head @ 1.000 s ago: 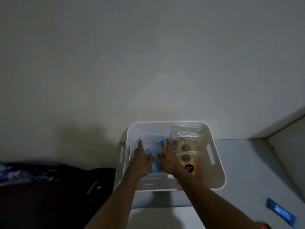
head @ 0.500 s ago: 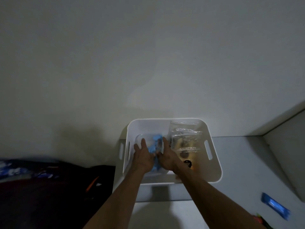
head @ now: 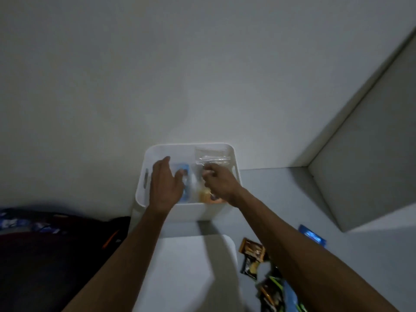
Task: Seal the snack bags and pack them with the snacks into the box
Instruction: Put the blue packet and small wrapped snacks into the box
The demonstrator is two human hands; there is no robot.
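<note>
Nearest me, short of white box (head: pixel 155 206): loose snack packets (head: pixel 252 255) on table (head: pixel 281 199), right of box's near wall; blue packet (head: pixel 311 236) farther right. I judge these still to pack. Inside box: my left hand (head: pixel 165 185) over left half, fingers spread and relaxed, holding nothing, beside blue-filled bag (head: pixel 185 176). My right hand (head: pixel 219 181) over right half, fingers curled at top of clear snack bag (head: pixel 212 157); actual pinch unclear. Bag's long axis runs from near wall toward far wall, beyond right hand, nearer it than left.
</note>
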